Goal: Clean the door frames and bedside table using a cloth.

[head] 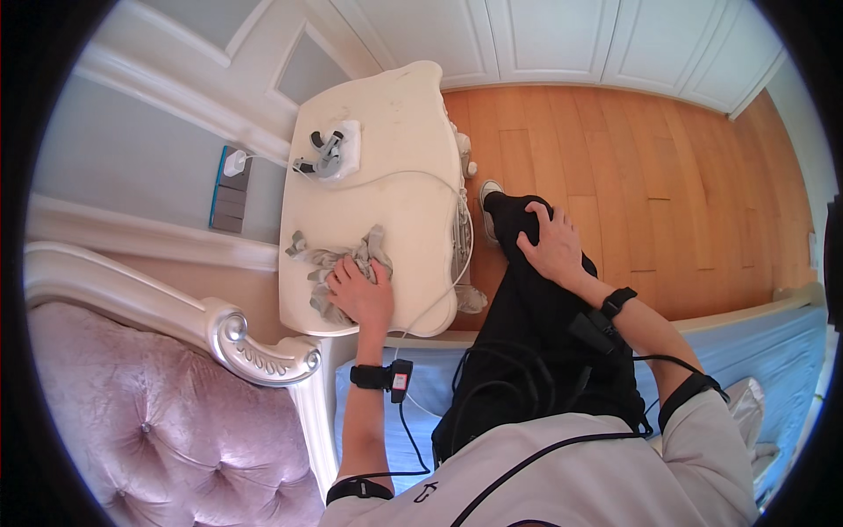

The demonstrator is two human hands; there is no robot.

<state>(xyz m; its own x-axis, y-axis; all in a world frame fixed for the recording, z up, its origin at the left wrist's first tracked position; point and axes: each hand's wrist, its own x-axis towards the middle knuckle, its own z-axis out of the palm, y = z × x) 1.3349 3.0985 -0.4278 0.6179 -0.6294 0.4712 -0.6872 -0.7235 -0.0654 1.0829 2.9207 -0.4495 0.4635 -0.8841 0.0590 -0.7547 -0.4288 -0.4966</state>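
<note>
My left hand (361,290) rests on a crumpled grey cloth (323,258), its fingers pressed into the folds; whether they grip it is hard to tell. The cloth lies on the near part of a cream nightstand top (408,224). Farther back on the same top, a grey and black folding stand (327,155) sits on a white packet (352,148). My right hand (552,247) lies spread on my knee in black trousers (520,303) and holds nothing.
A white cable runs from a charger (234,163) in the wall socket across the nightstand and over its edge. A tufted pink headboard (171,421) with a carved silver frame stands at the left. Blue bedding (737,349) lies under me. White cabinet doors (546,39) line the far side.
</note>
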